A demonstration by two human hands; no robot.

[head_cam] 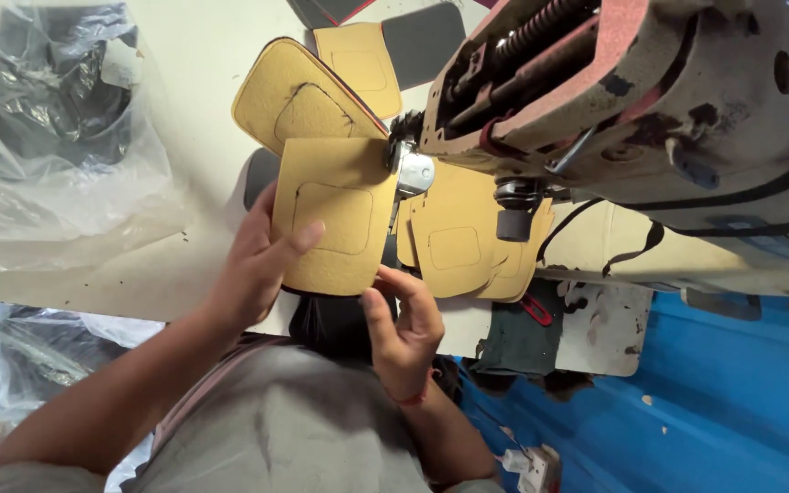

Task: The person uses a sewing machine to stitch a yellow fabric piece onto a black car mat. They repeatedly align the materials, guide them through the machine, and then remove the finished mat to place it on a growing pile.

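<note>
The left hand (253, 265) grips a tan patch (335, 228) at the sewing machine (632, 91); the right hand (404, 329) pinches its lower edge over the counter (194, 82).

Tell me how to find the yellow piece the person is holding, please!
Start at the big worn sewing machine on the pale table. Just left of its metal presser foot is a mustard-yellow squarish piece with a stitched rounded square on it. It is the only yellow piece gripped by both the left hand and the right hand.
</note>
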